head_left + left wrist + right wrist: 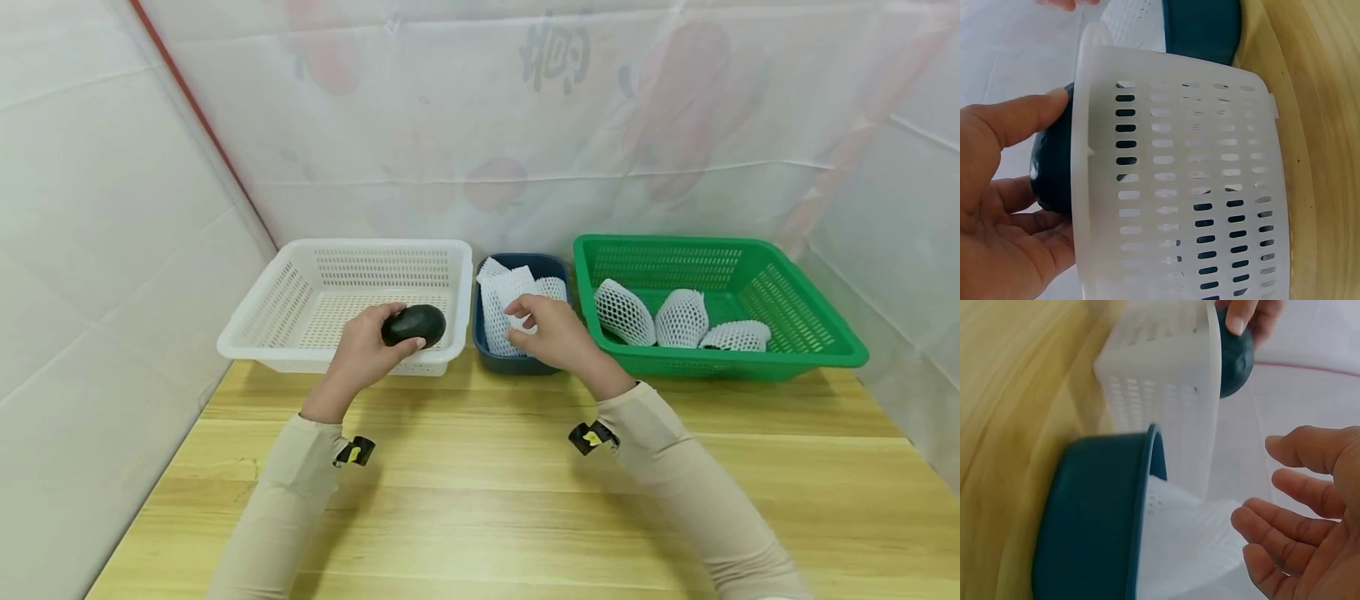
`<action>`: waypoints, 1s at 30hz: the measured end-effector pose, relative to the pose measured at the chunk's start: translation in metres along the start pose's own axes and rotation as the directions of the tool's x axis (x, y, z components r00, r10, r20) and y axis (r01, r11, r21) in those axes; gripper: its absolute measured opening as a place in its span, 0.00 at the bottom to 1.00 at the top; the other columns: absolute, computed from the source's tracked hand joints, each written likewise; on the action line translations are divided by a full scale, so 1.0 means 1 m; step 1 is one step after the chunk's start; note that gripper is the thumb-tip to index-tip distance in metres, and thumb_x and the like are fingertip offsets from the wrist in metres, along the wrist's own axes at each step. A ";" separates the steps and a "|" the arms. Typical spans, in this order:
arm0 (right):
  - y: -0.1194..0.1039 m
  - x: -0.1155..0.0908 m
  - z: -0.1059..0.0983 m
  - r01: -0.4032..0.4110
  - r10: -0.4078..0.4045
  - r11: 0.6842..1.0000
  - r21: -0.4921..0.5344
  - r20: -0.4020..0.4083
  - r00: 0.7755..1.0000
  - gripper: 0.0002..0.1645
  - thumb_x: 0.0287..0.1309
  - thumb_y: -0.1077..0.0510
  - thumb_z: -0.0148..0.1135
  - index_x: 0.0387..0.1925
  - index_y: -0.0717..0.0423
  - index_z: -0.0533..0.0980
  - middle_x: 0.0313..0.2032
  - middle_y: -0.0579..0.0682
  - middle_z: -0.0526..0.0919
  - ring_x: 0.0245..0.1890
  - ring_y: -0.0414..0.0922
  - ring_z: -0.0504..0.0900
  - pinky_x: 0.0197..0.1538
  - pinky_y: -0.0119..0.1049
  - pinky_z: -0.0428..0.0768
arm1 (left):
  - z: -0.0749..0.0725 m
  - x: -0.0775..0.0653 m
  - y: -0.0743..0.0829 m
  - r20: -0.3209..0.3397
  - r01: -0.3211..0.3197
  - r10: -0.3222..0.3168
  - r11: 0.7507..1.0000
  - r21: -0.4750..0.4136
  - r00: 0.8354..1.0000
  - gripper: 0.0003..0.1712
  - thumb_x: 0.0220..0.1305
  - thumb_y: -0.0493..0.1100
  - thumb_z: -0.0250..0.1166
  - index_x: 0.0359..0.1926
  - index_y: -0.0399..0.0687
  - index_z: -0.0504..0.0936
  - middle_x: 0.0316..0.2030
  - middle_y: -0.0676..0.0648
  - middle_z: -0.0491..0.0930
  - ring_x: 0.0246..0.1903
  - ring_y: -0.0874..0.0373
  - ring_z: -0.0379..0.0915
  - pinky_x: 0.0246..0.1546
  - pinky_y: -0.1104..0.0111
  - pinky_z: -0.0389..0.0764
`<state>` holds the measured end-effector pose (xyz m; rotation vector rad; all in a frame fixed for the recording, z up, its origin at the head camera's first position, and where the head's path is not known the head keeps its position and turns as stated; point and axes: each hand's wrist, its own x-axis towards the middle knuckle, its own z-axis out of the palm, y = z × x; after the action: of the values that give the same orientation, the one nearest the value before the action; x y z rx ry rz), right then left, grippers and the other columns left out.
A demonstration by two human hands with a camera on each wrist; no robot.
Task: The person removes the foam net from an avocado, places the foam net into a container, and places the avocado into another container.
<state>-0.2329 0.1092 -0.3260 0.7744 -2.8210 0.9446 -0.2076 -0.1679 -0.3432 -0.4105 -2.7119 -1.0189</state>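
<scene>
My left hand grips a dark, smooth oval fruit that looks like an avocado, over the front right of the white basket. In the left wrist view, thumb and fingers curve round the avocado, partly hidden behind the basket's rim. My right hand hovers above the small blue bin, which holds several white foam net sleeves. Its fingers are loosely bent with nothing between them. The right wrist view shows this hand apart from the foam net.
To the right stands a green basket with several foam net sleeves in it; at least one shows something dark inside. All containers line the back of the wooden table. A white printed sheet hangs behind them.
</scene>
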 end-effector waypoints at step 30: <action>-0.021 -0.004 -0.011 0.057 -0.006 0.984 -0.169 0.287 0.958 0.29 0.55 0.52 0.65 0.57 0.58 0.72 0.53 0.57 0.75 0.53 0.53 0.72 0.52 0.48 0.70 | -0.006 0.000 0.010 0.164 -0.027 0.012 0.996 0.089 0.986 0.28 0.58 0.48 0.66 0.57 0.40 0.74 0.55 0.38 0.72 0.55 0.42 0.65 0.52 0.50 0.67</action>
<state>-0.2202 0.1034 -0.3062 1.0014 -3.0692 0.6089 -0.2039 -0.1646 -0.3328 -0.5237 -2.8793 -0.8883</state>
